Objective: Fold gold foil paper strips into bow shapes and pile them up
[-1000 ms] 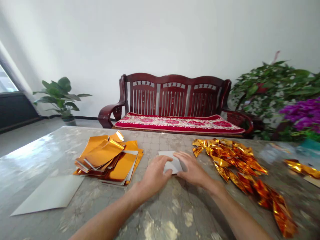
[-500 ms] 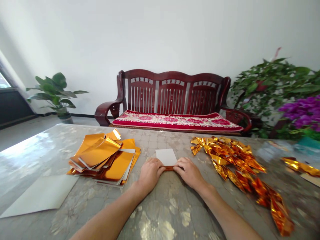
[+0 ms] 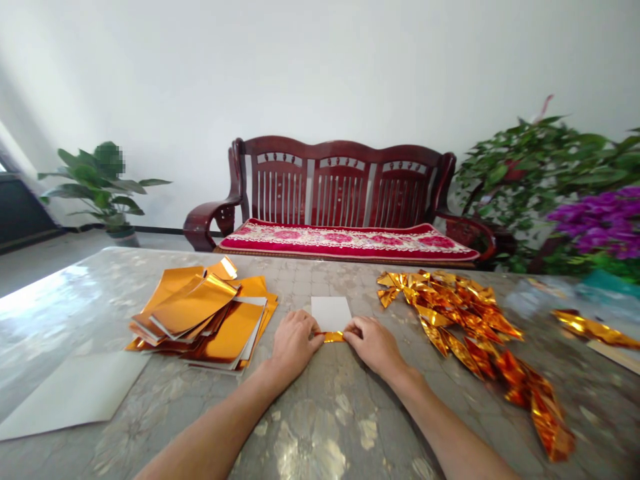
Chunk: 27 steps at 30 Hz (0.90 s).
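A small foil sheet (image 3: pixel 331 313) lies white side up in the middle of the table (image 3: pixel 320 413). Its near edge is folded over, showing a narrow gold strip (image 3: pixel 333 337). My left hand (image 3: pixel 293 343) pinches the left end of that strip, fingers curled. My right hand (image 3: pixel 373 343) pinches the right end the same way. A loose stack of gold foil sheets (image 3: pixel 200 320) lies just left of my left hand. A heap of folded gold foil pieces (image 3: pixel 465 320) spreads to the right of my right hand.
A large white sheet (image 3: pixel 70 393) lies at the near left of the table. More gold foil (image 3: pixel 595 328) sits at the far right edge. Behind the table stand a dark wooden bench with a red cushion (image 3: pixel 345 240), and potted plants (image 3: pixel 100 187) at both sides.
My hands slid from flat on top of the sheet to its near edge and folded it over, so a gold strip now shows. The view shifted slightly.
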Each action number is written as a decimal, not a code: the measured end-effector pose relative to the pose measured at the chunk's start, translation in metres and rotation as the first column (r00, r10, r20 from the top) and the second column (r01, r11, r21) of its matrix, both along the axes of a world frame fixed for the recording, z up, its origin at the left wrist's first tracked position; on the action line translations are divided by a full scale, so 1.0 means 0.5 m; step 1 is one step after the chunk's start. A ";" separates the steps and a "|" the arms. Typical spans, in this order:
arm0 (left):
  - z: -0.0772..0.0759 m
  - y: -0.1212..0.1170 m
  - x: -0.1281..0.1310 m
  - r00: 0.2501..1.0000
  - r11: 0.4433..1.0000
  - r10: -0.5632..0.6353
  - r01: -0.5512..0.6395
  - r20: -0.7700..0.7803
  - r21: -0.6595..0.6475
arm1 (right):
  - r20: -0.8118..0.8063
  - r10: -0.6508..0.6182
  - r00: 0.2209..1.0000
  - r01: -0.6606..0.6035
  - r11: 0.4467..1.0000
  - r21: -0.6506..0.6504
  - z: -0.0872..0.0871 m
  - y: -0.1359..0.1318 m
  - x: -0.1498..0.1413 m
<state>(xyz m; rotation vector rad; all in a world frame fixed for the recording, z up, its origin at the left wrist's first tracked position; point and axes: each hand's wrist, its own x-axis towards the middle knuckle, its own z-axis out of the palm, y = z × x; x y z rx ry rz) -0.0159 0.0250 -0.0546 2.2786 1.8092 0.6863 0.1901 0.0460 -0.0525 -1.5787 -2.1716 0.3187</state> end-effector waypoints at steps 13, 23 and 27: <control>-0.004 -0.018 -0.003 0.979 0.980 -0.198 0.198 -0.055 0.002 | 0.078 -0.071 0.994 0.067 0.996 0.055 -0.013 0.000 0.009; 0.010 -0.070 0.010 0.923 0.977 -0.205 0.215 -0.327 -0.005 | 0.051 -0.143 0.988 0.140 0.988 0.060 -0.026 0.011 0.041; 0.013 -0.087 0.032 0.932 0.979 -0.196 0.204 -0.306 -0.006 | 0.058 -0.168 0.984 0.164 0.983 0.080 -0.021 0.004 0.040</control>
